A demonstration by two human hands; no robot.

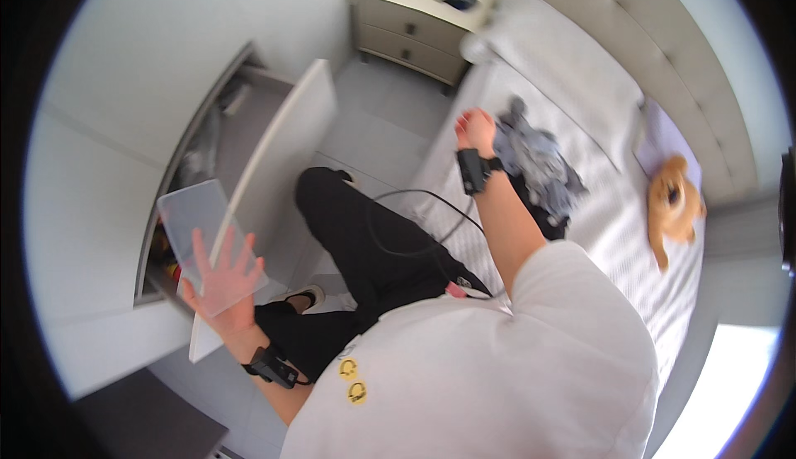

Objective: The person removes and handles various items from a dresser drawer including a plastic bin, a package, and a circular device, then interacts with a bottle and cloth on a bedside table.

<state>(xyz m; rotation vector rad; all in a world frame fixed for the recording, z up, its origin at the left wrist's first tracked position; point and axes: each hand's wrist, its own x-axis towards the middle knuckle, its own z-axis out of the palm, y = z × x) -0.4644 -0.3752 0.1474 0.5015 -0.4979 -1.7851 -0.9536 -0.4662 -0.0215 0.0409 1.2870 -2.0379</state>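
A flat, rectangular translucent plastic box (192, 208) lies over my left hand (224, 286), whose spread fingers and palm show through it. The hand bears it beside the front panel of an open drawer (282, 140). My right hand (475, 130) is raised near the bed's edge, its fingers curled in, with nothing visible in them. Just to the right of it, a heap of grey clothes (539, 160) lies on the bed. Dark straps with small black devices circle both wrists.
The bed (613, 235) fills the right side, with a plush toy (673, 202) near the headboard. A two-drawer nightstand (410, 32) stands at the back, with a green and a dark item on it. A black cable (377, 243) loops across my leg. A dark surface (149, 417) sits at the lower left.
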